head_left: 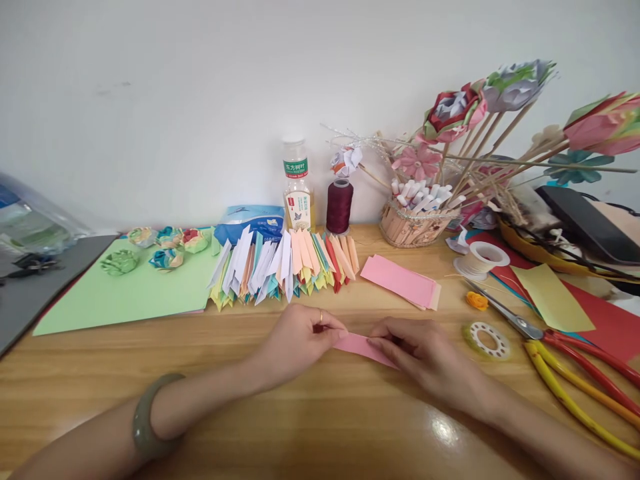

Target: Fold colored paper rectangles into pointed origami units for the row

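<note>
Between my two hands a narrow strip of pink paper is held just over the wooden table. My left hand pinches its left end between thumb and fingers. My right hand grips it farther right, thumb on top, and hides part of that end. Beyond my hands lies a stack of pink paper strips, with a paler sheet showing at its right edge. Folded paper pieces in white, orange, yellow and other colours stand in a packed row behind my left hand.
Paper rosettes sit on green sheets at left. A tissue pack, bottle and dark red thread spool stand behind. Rightward are a basket with paper flowers, a tape roll, scissors and yellow-handled pliers.
</note>
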### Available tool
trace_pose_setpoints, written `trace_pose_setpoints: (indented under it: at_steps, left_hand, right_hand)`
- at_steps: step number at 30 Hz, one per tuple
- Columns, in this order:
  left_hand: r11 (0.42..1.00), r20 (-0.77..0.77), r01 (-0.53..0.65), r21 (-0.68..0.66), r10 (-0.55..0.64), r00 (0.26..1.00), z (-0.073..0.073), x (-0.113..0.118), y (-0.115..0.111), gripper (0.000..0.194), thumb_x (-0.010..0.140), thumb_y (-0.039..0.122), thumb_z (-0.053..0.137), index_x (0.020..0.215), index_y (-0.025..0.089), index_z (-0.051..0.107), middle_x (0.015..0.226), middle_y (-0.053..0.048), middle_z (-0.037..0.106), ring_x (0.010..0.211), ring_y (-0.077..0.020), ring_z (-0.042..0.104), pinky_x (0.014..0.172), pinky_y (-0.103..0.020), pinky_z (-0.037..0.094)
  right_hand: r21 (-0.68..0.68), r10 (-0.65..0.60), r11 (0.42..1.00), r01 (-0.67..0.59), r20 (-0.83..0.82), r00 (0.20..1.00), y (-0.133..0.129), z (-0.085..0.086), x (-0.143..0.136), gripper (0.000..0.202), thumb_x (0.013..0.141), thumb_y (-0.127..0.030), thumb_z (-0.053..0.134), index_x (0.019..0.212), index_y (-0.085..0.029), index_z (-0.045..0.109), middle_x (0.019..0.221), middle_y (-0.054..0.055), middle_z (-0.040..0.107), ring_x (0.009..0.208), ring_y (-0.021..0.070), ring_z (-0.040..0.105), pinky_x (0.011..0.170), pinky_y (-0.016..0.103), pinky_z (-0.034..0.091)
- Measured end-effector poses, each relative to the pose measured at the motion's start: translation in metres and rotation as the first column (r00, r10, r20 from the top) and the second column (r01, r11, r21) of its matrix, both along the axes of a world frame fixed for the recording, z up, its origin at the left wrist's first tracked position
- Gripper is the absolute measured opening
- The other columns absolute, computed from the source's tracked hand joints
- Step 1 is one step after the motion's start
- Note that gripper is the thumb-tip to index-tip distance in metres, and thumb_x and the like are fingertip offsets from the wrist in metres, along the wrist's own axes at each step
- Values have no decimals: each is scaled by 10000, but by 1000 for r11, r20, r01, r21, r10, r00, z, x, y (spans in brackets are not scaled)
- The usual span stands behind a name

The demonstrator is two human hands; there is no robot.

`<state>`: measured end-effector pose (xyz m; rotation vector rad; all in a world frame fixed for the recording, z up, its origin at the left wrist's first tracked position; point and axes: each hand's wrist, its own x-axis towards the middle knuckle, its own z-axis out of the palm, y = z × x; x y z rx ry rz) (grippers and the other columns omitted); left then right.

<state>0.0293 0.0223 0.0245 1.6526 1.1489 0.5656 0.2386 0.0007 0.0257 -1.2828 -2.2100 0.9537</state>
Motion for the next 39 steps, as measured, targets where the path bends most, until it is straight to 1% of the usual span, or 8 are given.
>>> trace_pose_setpoints:
  at_steps: [13,17,20,23,26,30,33,39]
  left_hand:
    - [994,21,-104,45,103,994,15,-13,3,153,741,181,558,733,172,710,756,-4,721,713,-164,650,654,-242,482]
    - [983,28,-161,83,160,987,19,-22,7,160,744,232,555,708,167,696,714,-6,705,668,-158,626,617,-237,458]
    - [992,-12,-71,101,72,997,21,-24,5,190,769,239,543,688,162,697,692,-3,689,646,-149,606,597,-225,430]
    - [993,-69,58,106,-50,996,19,-20,1,229,804,230,524,673,160,698,650,9,660,616,-138,582,583,-217,405]
    - [996,3,85,0,-85,996,16,-15,-1,221,825,223,503,752,149,698,637,10,625,598,-127,570,579,-216,420]
    - [955,281,-50,-293,136,950,11,-10,2,318,850,200,452,1145,126,546,650,18,581,580,-123,608,603,-246,489]
    - [895,420,0,-446,209,883,7,-6,2,480,808,200,535,1267,148,406,873,-54,638,628,-139,648,587,-254,503]
    - [893,530,69,-444,200,824,0,4,-1,799,688,260,752,1347,127,320,978,-112,653,727,-143,631,615,-226,475]
  right_hand:
    - [-113,-33,993,27,-53,998,7,8,23,350,905,-433,436,700,-195,589,641,2,598,598,139,534,543,250,411]
    - [-71,-123,990,120,-44,991,11,8,35,348,885,-455,460,705,-194,601,633,4,607,588,144,552,542,259,423]
    - [43,-194,980,196,-57,979,9,9,33,317,885,-459,456,789,-195,604,721,22,631,656,162,573,582,277,442]
    - [-13,-96,995,95,-95,991,2,8,20,304,865,-462,499,1000,-203,581,798,25,643,698,167,584,621,285,468]
    - [-136,-23,991,13,-79,997,-4,5,8,263,882,-441,484,927,-205,592,719,3,610,619,139,542,552,250,433]
    - [-193,-145,976,100,-236,961,-3,0,6,239,889,-436,475,920,-203,524,653,-26,543,589,123,492,520,230,379]
    - [-252,-241,954,164,-315,918,-1,-4,7,249,881,-458,481,897,-210,469,607,-47,510,545,116,453,496,229,334]
    - [-394,-196,918,36,-374,906,-5,-9,-1,237,885,-443,493,889,-209,456,673,-17,607,584,118,515,536,234,359]
